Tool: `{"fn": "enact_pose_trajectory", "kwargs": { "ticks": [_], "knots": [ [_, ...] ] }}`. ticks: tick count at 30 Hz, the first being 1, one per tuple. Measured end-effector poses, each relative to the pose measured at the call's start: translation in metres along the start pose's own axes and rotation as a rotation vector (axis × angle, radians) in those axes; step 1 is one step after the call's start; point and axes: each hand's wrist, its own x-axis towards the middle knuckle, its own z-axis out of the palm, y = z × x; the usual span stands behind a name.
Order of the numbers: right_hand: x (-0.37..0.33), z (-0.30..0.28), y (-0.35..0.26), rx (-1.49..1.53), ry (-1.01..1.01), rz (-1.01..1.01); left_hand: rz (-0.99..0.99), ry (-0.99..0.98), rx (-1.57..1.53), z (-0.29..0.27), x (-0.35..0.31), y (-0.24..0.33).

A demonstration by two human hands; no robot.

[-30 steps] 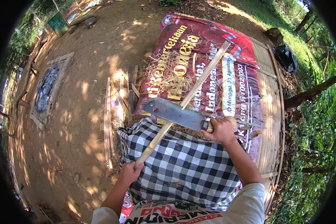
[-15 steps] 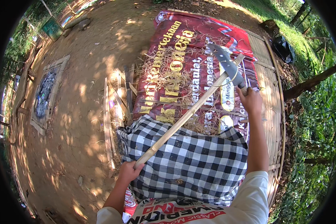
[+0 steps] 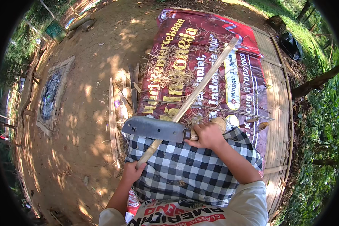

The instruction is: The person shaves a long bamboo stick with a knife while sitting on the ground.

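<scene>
My left hand [image 3: 131,173] is closed around the near end of a long pale wooden stick [image 3: 201,86], which slants away to the far right over my lap. In my right hand [image 3: 207,135] is the wooden handle of a machete [image 3: 150,127] with a broad dark blade. The blade lies across the stick a little beyond my left hand and hides part of it. A black-and-white checked cloth [image 3: 184,162] covers my lap beneath both. Whether the edge touches the wood I cannot tell.
A red printed banner [image 3: 248,98] strewn with curly wood shavings [image 3: 177,71] covers much of a bamboo platform [image 3: 277,113]. Wood strips [image 3: 113,120] lie on its left side. Further left, a framed ash pit [image 3: 51,94] sits in the dirt ground. A dark plastic bag [image 3: 290,45] lies at the far right.
My right hand has drawn the machete from near the stick's far end back toward me, and the blade now points left. My left hand keeps its hold in about the same place.
</scene>
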Motion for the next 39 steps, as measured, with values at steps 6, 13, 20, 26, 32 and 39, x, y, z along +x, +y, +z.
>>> {"fn": "enact_pose_trajectory", "kwargs": {
  "ticks": [6,13,20,26,32,39],
  "knots": [
    [-0.003,-0.018,0.071,-0.064,0.087,0.145,0.017,0.005,-0.008,0.0,-0.001,-0.002],
    [-0.013,-0.009,0.027,0.023,0.052,0.316,0.021,-0.009,-0.002,0.004,0.002,-0.002],
    [-0.003,-0.01,0.012,-0.049,0.014,-0.081,0.083,0.011,-0.011,0.003,-0.007,-0.018],
    [-0.018,-0.027,0.09,-0.124,0.094,0.193,0.074,-0.006,0.09,-0.001,0.001,0.012],
    [-0.006,-0.015,0.032,0.095,0.065,0.351,0.081,0.039,0.017,0.007,0.0,-0.004],
    [-0.003,-0.013,0.046,-0.132,0.071,-0.08,0.08,0.043,0.004,0.006,-0.006,-0.015]
  ]
}}
